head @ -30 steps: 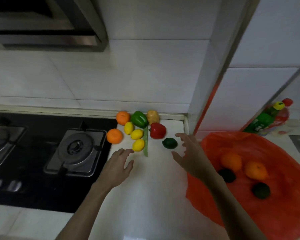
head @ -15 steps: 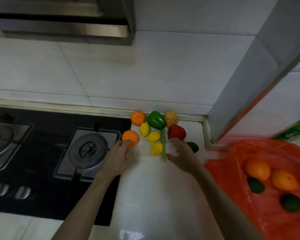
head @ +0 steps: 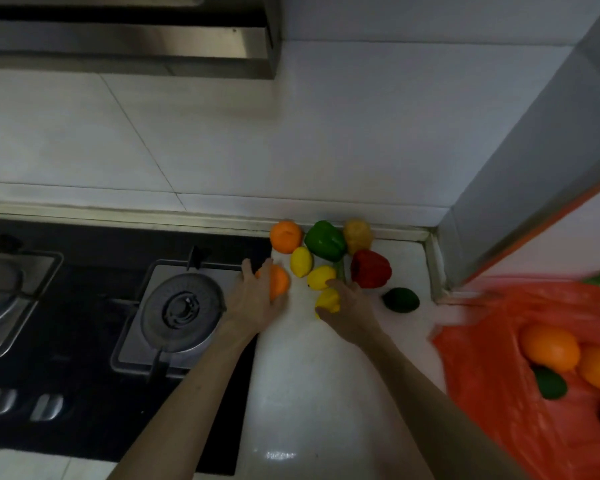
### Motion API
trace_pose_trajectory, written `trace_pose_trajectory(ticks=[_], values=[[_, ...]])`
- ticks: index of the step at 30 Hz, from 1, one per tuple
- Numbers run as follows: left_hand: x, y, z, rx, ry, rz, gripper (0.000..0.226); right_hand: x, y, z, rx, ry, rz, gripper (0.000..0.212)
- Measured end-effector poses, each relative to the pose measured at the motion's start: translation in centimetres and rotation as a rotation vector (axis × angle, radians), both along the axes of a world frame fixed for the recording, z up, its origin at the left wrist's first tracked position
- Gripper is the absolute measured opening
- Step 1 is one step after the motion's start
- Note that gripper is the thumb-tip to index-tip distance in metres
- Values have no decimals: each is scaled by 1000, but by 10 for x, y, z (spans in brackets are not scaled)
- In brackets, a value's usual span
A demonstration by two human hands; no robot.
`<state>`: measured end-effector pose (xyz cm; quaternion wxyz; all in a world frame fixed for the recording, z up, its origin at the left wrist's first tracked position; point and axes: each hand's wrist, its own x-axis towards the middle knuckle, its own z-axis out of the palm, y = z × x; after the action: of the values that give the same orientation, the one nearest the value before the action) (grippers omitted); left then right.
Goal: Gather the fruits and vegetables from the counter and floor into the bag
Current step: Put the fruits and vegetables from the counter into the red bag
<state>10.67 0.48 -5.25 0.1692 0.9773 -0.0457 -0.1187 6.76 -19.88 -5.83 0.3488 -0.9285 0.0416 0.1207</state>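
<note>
Fingers of L hand [head: 253, 299] wrapped on orange [head: 280, 282], mid-frame; R hand [head: 349, 306] fingers curled round lemon [head: 327, 301] on counter [head: 312, 375]. Bag [head: 492, 368] lower right.

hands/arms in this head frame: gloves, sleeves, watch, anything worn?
Nothing worn that shows. The left hand and right hand are both bare, no gloves. Both forearms are bare from wrist to the bottom frame edge, so no sleeve or cuff is in view. No watch, band or ring can be made out, though the dim, soft picture could hide a thin one.
</note>
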Motion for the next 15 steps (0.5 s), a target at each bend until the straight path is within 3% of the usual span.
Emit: trace_pose_trajectory(ticks=[9, 15], values=[[13, -6, -9, -76, 41, -50, 60, -4, -6, -14, -34, -42, 40, 56], [-11, -7, 9, -156, -51, -91, 64, -19, -16, -6, -8, -127, -1, 50]])
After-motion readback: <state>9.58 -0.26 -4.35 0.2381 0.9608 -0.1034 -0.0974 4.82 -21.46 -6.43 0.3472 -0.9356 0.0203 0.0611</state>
